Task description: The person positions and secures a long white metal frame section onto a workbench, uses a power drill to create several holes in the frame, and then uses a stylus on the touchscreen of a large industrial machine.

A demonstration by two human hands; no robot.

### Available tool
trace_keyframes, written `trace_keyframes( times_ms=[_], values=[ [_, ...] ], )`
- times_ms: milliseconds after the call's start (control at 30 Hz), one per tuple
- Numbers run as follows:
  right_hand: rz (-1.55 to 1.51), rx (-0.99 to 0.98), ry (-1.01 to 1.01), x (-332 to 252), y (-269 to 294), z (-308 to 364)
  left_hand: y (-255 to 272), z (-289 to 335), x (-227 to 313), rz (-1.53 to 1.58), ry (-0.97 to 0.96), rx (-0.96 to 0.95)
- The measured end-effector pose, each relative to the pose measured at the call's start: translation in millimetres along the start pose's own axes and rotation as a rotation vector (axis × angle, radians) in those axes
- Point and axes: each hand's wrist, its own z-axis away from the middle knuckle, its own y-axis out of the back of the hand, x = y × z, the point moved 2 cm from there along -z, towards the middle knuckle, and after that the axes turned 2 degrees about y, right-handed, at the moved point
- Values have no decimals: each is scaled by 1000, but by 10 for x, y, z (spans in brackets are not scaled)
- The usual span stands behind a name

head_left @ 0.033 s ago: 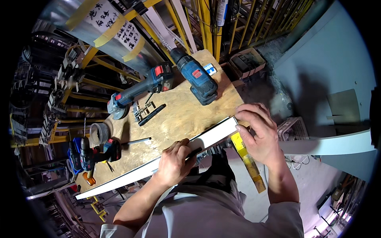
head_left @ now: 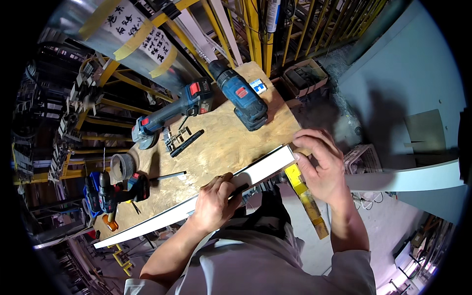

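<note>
A long white profile [head_left: 268,168] with a dark edge lies slantwise along the near edge of the wooden workbench [head_left: 231,142]. My left hand [head_left: 216,200] is closed around its middle, fingers over the top. At the right end, my right hand [head_left: 322,162] curls its fingers and thumb about the end, the thumb touching the corner. Farther back on the bench rest a blue cordless drill [head_left: 241,96] and a blue angle grinder [head_left: 172,110]. Small metal pieces [head_left: 173,138] and a black pen-like stick [head_left: 187,143] lie in front of the grinder.
More cordless drills [head_left: 105,189], a tape roll [head_left: 122,167] and a thin rod [head_left: 169,175] sit at the bench's left. A yellow bar [head_left: 307,201] hangs below my right hand. Yellow racks [head_left: 253,34] stand behind; a large pale panel [head_left: 408,64] is at right.
</note>
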Motion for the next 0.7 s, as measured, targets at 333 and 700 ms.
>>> trace_keyframes(
  times_ms=[333, 700],
  values=[
    [-266, 192, -362, 401, -283, 392, 19, -18, 13, 8, -19, -13],
    [-394, -319, -275, 856, -415, -742, 13, -23, 19, -46, -35, -26]
  ],
)
